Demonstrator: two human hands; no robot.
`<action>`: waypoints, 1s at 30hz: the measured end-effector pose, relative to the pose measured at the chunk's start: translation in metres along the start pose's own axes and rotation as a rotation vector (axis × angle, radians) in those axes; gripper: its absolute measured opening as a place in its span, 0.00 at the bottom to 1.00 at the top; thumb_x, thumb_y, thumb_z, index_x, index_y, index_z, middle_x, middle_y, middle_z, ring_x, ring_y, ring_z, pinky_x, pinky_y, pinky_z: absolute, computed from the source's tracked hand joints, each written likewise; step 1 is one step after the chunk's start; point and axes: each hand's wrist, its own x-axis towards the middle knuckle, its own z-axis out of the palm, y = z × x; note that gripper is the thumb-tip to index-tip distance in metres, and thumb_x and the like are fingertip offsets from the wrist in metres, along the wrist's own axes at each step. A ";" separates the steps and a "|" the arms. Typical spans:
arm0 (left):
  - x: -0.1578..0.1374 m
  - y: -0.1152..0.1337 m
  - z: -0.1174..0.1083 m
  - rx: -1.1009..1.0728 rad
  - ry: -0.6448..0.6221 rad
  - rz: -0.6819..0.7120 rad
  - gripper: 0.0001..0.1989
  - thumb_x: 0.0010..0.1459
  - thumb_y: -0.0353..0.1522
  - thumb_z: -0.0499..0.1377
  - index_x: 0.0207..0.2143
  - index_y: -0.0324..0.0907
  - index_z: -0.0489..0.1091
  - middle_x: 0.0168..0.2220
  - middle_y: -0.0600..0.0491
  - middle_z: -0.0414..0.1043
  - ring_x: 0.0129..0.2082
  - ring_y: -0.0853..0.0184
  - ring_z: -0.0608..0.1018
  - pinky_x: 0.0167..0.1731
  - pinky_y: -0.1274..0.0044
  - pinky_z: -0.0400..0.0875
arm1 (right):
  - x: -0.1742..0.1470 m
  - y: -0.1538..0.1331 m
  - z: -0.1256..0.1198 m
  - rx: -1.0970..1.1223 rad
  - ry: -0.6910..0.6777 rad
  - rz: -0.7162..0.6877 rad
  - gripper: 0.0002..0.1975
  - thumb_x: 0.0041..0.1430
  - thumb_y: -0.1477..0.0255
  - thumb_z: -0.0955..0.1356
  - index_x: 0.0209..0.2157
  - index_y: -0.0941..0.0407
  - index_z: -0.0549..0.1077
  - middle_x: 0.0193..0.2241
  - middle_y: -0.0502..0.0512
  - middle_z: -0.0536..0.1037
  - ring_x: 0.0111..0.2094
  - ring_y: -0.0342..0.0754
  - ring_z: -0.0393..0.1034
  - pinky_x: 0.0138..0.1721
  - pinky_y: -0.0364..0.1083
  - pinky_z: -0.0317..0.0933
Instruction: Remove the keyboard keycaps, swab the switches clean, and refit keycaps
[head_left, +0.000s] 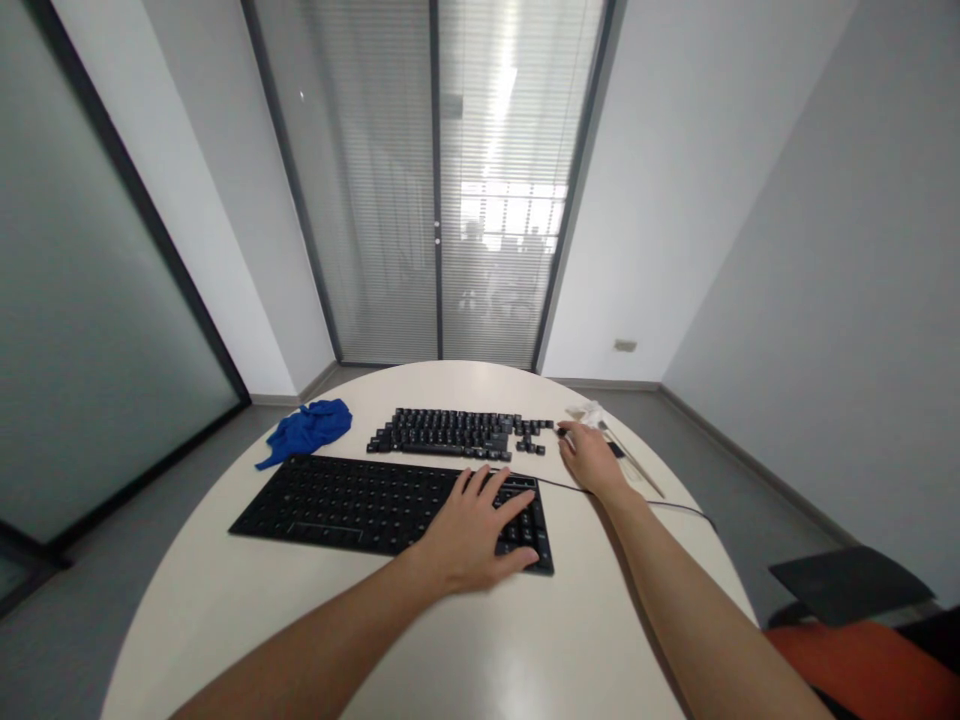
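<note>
A black keyboard [337,505] lies on the round table, most of its left and middle part stripped to the bare key sockets. My left hand [472,530] rests over its right end with the fingers spread, covering part of the number pad. Loose black keycaps [450,430] are laid out in rows behind the keyboard, in a keyboard-like order. To the right of these rows, my right hand [589,455] has its fingertips closed on a small black keycap [562,432], just above or on the tabletop; which of the two I cannot tell.
A crumpled blue cloth [309,428] lies at the table's left rim. Beyond my right hand are a thin stick-like tool [634,460] and a clear plastic wrapper [591,412]. The keyboard's cable [679,507] runs off the right rim. An orange and black chair [855,650] stands at right.
</note>
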 end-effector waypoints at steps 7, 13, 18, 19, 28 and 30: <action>0.000 -0.001 0.001 -0.014 -0.002 -0.013 0.34 0.62 0.50 0.56 0.66 0.49 0.57 0.69 0.45 0.53 0.67 0.46 0.57 0.64 0.50 0.50 | -0.001 -0.002 -0.008 0.062 0.004 0.051 0.10 0.61 0.75 0.65 0.43 0.59 0.75 0.39 0.63 0.79 0.44 0.57 0.71 0.48 0.51 0.60; 0.000 -0.001 0.003 -0.045 0.031 -0.069 0.31 0.65 0.45 0.53 0.65 0.40 0.56 0.68 0.45 0.55 0.68 0.53 0.58 0.67 0.57 0.50 | -0.002 -0.012 -0.025 0.197 0.010 0.094 0.12 0.63 0.69 0.66 0.45 0.58 0.76 0.40 0.62 0.81 0.42 0.55 0.74 0.44 0.50 0.64; 0.000 0.000 0.004 -0.053 0.060 -0.077 0.28 0.65 0.39 0.54 0.64 0.39 0.58 0.67 0.44 0.58 0.67 0.56 0.59 0.67 0.60 0.52 | -0.014 -0.042 -0.055 0.524 -0.246 -0.121 0.15 0.63 0.61 0.67 0.44 0.55 0.78 0.41 0.57 0.82 0.39 0.50 0.75 0.38 0.46 0.65; 0.000 0.000 0.004 -0.055 0.065 -0.082 0.27 0.64 0.38 0.54 0.63 0.39 0.58 0.66 0.44 0.59 0.67 0.56 0.60 0.67 0.60 0.52 | -0.017 -0.050 -0.061 0.574 -0.307 -0.153 0.15 0.63 0.61 0.67 0.44 0.55 0.78 0.42 0.57 0.82 0.39 0.50 0.75 0.38 0.46 0.65; 0.001 0.000 0.003 -0.069 0.076 -0.093 0.27 0.63 0.34 0.54 0.62 0.37 0.58 0.64 0.42 0.61 0.65 0.55 0.62 0.67 0.58 0.54 | -0.026 -0.075 -0.073 0.650 -0.539 -0.235 0.11 0.59 0.64 0.70 0.38 0.57 0.78 0.36 0.55 0.81 0.38 0.50 0.73 0.42 0.48 0.62; 0.001 0.001 0.002 -0.071 0.073 -0.092 0.26 0.63 0.34 0.54 0.62 0.38 0.58 0.65 0.42 0.61 0.65 0.55 0.62 0.66 0.58 0.54 | -0.026 -0.075 -0.071 0.625 -0.562 -0.227 0.10 0.58 0.65 0.70 0.36 0.57 0.78 0.34 0.54 0.81 0.37 0.50 0.72 0.40 0.47 0.61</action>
